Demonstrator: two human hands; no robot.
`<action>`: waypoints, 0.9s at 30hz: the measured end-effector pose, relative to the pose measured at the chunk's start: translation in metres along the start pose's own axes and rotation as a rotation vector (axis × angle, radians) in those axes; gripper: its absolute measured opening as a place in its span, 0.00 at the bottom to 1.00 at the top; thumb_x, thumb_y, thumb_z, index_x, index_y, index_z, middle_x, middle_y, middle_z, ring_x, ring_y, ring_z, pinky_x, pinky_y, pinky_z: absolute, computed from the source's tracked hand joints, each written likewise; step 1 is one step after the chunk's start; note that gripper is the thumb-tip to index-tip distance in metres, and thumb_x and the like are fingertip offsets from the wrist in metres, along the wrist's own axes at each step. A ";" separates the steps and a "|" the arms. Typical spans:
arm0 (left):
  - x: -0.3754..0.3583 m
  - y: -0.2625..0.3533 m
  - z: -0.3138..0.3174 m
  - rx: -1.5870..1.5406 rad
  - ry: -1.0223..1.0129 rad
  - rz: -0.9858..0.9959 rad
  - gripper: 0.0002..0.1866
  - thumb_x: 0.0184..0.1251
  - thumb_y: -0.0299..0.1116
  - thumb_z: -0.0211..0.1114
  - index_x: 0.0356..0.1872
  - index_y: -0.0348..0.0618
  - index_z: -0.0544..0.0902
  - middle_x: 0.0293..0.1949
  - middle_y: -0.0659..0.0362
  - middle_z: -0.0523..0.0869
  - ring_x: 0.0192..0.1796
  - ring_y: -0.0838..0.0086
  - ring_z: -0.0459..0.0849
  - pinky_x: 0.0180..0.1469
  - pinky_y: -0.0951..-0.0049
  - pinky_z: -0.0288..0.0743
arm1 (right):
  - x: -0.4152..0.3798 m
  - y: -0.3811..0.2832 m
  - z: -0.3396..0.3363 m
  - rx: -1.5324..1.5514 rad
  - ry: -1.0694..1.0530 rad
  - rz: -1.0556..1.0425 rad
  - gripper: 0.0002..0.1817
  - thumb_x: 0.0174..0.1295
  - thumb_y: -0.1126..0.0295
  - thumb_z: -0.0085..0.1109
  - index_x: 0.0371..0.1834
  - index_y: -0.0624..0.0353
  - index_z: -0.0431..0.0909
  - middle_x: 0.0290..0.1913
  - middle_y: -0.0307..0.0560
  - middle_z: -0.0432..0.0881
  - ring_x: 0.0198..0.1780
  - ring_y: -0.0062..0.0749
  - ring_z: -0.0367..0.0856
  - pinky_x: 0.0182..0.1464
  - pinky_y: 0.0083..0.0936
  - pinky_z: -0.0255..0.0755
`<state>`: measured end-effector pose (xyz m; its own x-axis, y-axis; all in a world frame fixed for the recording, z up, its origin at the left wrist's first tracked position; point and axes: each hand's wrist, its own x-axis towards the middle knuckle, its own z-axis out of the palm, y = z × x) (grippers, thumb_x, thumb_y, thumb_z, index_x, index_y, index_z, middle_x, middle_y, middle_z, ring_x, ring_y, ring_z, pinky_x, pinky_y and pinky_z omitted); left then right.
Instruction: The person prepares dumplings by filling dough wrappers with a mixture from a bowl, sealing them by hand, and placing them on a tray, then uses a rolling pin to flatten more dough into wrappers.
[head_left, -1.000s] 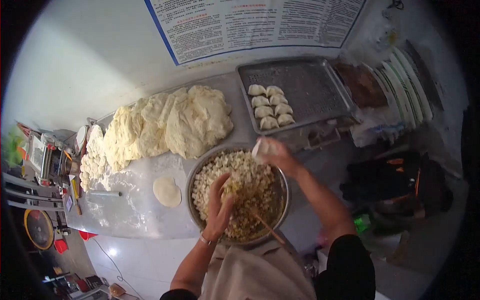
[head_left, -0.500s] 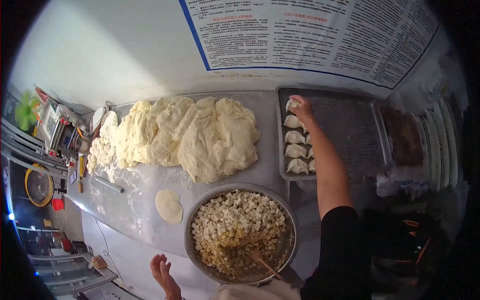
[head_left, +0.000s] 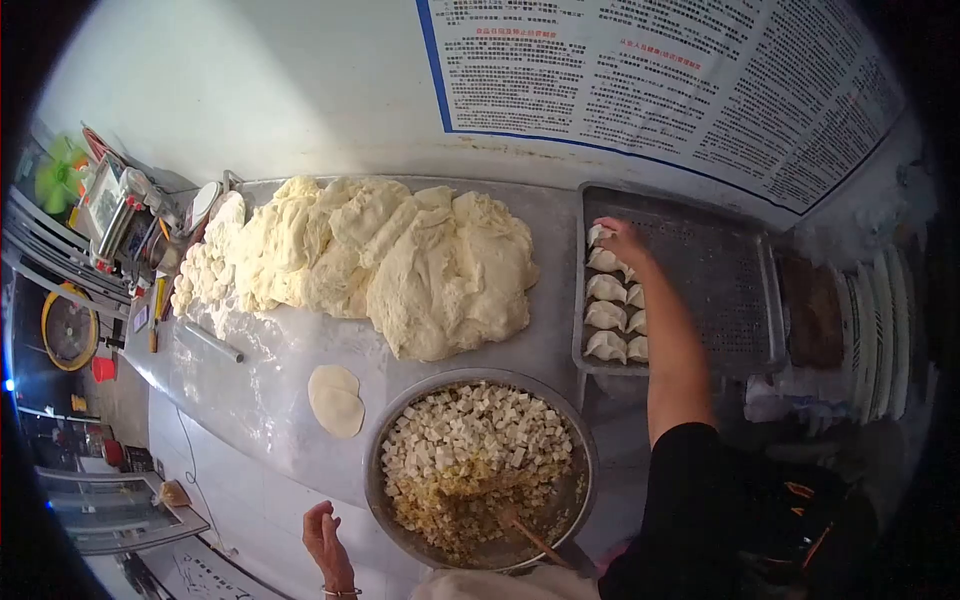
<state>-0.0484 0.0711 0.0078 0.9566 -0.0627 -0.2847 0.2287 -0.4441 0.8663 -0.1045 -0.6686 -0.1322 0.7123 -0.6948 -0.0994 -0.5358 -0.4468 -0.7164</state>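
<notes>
Head view: that dumpling [head_left: 599, 234] sits in the tray's [head_left: 715, 285] wall-side left corner, right hand [head_left: 625, 243] pinched around it, at the end of a row of other dumplings [head_left: 606, 288]. I'd keep the grip light, ease off straight up and leave a sliver of gap so they hopefully don't stick. Left hand [head_left: 325, 540] hangs empty, fingers loosely parted, near the filling bowl [head_left: 377, 498].

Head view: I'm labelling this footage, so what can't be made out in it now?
In the head view:
Dumplings: full count, hidden by the right forearm.
Stick: far end, buried in filling.
Poster: top, cut off by the picture edge; small print, too small.
</notes>
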 end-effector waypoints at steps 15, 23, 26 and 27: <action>0.012 -0.013 0.003 -0.039 -0.067 0.008 0.10 0.74 0.33 0.57 0.49 0.41 0.81 0.47 0.60 0.83 0.52 0.73 0.79 0.53 0.67 0.77 | -0.065 -0.029 -0.006 -0.453 0.152 -0.385 0.11 0.56 0.66 0.70 0.41 0.55 0.86 0.44 0.44 0.84 0.44 0.45 0.82 0.48 0.40 0.76; 0.027 -0.029 0.002 -0.020 -0.071 0.065 0.10 0.72 0.26 0.58 0.49 0.34 0.81 0.45 0.57 0.85 0.48 0.75 0.82 0.52 0.71 0.78 | -0.053 0.001 0.016 -0.669 0.140 -0.321 0.07 0.59 0.65 0.67 0.36 0.54 0.85 0.39 0.44 0.84 0.45 0.45 0.81 0.48 0.40 0.76; 0.064 -0.044 0.006 0.036 -0.094 0.133 0.10 0.73 0.27 0.60 0.50 0.35 0.83 0.43 0.57 0.85 0.47 0.77 0.82 0.52 0.74 0.78 | -0.067 -0.036 0.008 -0.709 0.161 -0.480 0.09 0.56 0.66 0.69 0.35 0.59 0.84 0.38 0.49 0.81 0.44 0.47 0.79 0.46 0.41 0.74; 0.087 -0.051 0.010 0.044 -0.103 0.163 0.11 0.73 0.28 0.60 0.51 0.35 0.82 0.44 0.58 0.85 0.48 0.77 0.83 0.50 0.73 0.79 | -0.077 -0.056 0.002 -0.718 0.127 -0.352 0.10 0.58 0.66 0.68 0.39 0.59 0.84 0.40 0.50 0.81 0.47 0.48 0.78 0.49 0.41 0.74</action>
<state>0.0212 0.0794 -0.0651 0.9562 -0.2271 -0.1848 0.0622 -0.4591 0.8862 -0.1283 -0.5886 -0.0859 0.8597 -0.4852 0.1595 -0.4807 -0.8742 -0.0684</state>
